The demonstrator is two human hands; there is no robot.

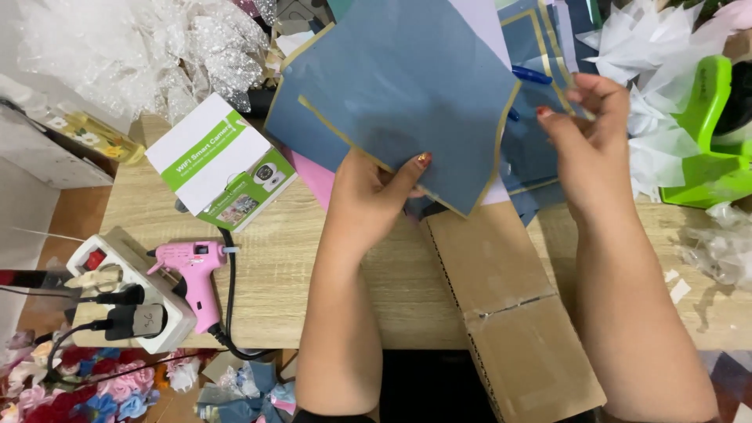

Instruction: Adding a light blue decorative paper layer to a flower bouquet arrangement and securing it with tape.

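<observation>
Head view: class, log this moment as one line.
left hand: holds blue sheet | right hand: pinches sheet edge | glue gun: on table

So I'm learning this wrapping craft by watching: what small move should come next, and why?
Probably let the right hand draw its sheet clear. The left hand pinches the gold-edged translucent blue sheet at its lower edge, while the right fingers grip another blue sheet of the overlapping stack.

One head-worn camera looks steeply down, close over the wooden table [313, 274] and both forearms.
</observation>
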